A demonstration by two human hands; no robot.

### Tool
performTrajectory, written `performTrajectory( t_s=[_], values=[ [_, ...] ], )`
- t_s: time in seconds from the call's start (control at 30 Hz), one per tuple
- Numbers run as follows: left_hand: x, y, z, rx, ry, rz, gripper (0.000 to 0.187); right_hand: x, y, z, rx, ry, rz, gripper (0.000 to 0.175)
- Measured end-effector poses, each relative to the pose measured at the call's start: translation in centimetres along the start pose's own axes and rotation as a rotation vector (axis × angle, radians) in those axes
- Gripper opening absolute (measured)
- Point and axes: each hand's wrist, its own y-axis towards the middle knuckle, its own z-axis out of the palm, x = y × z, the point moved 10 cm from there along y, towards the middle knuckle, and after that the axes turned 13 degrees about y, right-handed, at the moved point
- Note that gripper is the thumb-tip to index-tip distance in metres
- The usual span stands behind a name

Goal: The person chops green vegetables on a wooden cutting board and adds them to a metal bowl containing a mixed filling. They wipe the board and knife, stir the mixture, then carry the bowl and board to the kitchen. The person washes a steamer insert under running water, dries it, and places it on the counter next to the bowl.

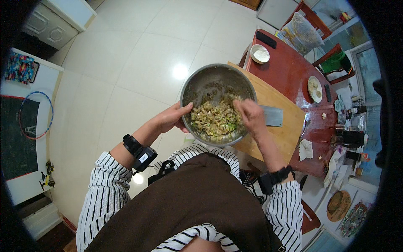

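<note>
A deep grey metal bowl (pixel 217 75) is held up before my body, tilted so its inside faces me. Chopped filling (pixel 217 118), pale and brown with green bits, lies in its lower half, with smears up the wall. My left hand (pixel 171 118) grips the bowl's left side, thumb over the rim and fingers below. Inside the right part of the bowl, my right hand (pixel 252 116) has its fingers curled at the filling and is slightly blurred; whether it holds a utensil cannot be made out. A cleaver blade (pixel 273 116) shows beside it on a wooden cutting board (pixel 267 141).
The board overhangs a dark red table (pixel 289 72). On the table are a bowl of white powder (pixel 260 54), a plate with pale food (pixel 315 89), a black phone-like object (pixel 266 39) and a crumpled white cloth (pixel 305 150). Chairs (pixel 338 63) stand beyond; tiled floor (pixel 138 69) lies left.
</note>
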Motion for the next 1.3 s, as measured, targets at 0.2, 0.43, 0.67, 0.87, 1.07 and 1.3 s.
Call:
performTrajectory(
  t_s=[0.2,0.43,0.67,0.87,1.07,1.3],
  values=[
    [0.1,-0.1,-1.9,-0.182,-0.008,0.033,0.056,-2.9,-2.4,-1.8,-0.188,0.034,0.228,0.017],
    [0.9,0.5,-2.0,-0.177,-0.122,0.026,0.057,-1.8,-5.1,1.4,-0.244,0.279,0.278,0.014],
    [0.8,0.7,-1.3,-0.149,-0.116,0.013,0.058,0.6,-3.3,1.3,-0.134,0.031,-0.002,0.013],
    [0.9,0.2,-1.2,-0.149,-0.059,-0.009,0.059,-2.8,-2.6,-2.3,-0.312,0.036,0.116,0.013],
    [1.1,0.1,-1.5,-0.158,-0.102,0.016,0.063,-0.2,-5.7,3.8,-0.183,0.241,0.189,0.015],
    [0.9,-0.3,-1.8,-0.111,-0.086,0.014,0.056,0.0,-1.9,0.8,-0.193,0.009,0.087,0.014]
  ],
)
